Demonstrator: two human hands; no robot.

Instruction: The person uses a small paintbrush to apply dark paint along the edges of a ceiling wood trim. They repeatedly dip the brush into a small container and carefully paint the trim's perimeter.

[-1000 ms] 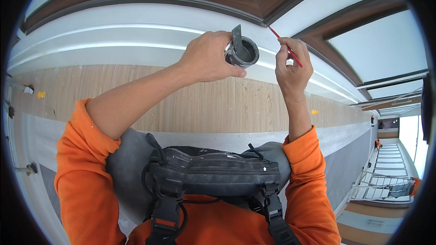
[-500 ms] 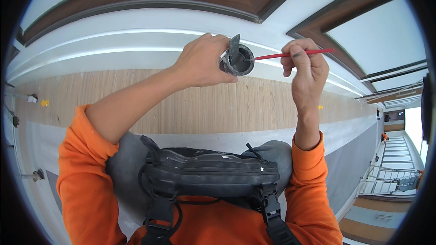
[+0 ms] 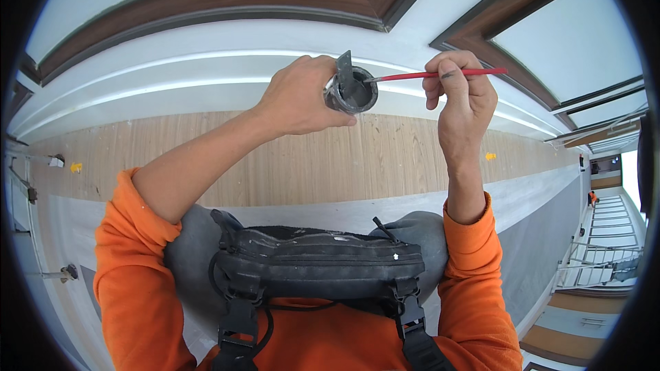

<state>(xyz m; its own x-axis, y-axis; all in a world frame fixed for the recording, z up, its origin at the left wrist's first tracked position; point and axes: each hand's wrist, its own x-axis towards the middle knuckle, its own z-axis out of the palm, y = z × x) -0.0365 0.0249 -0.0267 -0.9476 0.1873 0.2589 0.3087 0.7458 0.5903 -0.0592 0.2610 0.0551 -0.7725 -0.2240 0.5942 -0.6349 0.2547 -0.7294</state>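
Note:
My left hand (image 3: pixel 302 96) is wrapped round a small round pot (image 3: pixel 366 102) with dark grey paint in it, its mouth tilted toward me. A flat grey strip (image 3: pixel 344 67), perhaps a scraper blade, sticks up out of the pot by its left inner wall. Between the thumb and fingers of my right hand (image 3: pixel 464 96) is a thin paintbrush (image 3: pixel 412 76) with a red handle. The brush tip is at the right rim of the pot's mouth. A dark smudge marks a finger of that hand.
Ahead runs a white wall with a ledge (image 3: pixel 206 89) and brown panel frames (image 3: pixel 275 1). Wood-look flooring (image 3: pixel 309 165) lies below, bordered by pale sheeting (image 3: pixel 344 213). A black bag (image 3: pixel 323 261) rests across my lap. Ladder-like white racks (image 3: pixel 605 233) stand far right.
The brush tip has lifted from inside the pot to its rim. The pot has shifted slightly left, and the whole view has moved a little.

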